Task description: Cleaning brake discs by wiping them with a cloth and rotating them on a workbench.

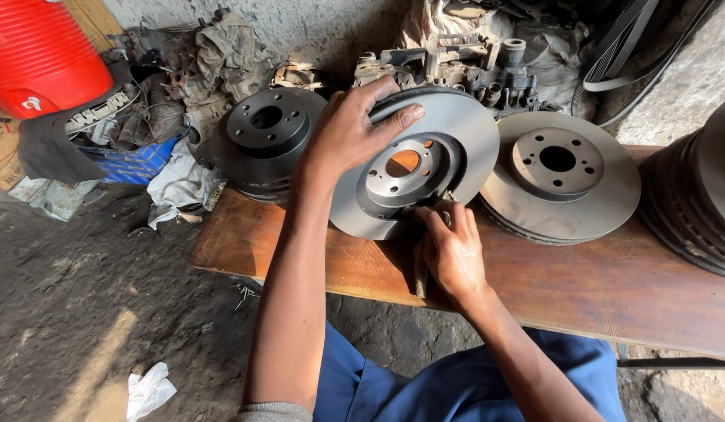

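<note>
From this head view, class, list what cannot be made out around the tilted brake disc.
- Tool under the right hand: mostly covered by its fingers.
- Tilted brake disc: upper-left rim hidden by the left hand.
- Stacked discs: cut off by the right edge.
- Red container: cut off at the top-left corner.

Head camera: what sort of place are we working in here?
Probably a car repair workshop: brake discs lie on a wooden bench, the left hand tilts another brake disc upright, and greasy engine parts pile up behind on a dirt floor.
</note>
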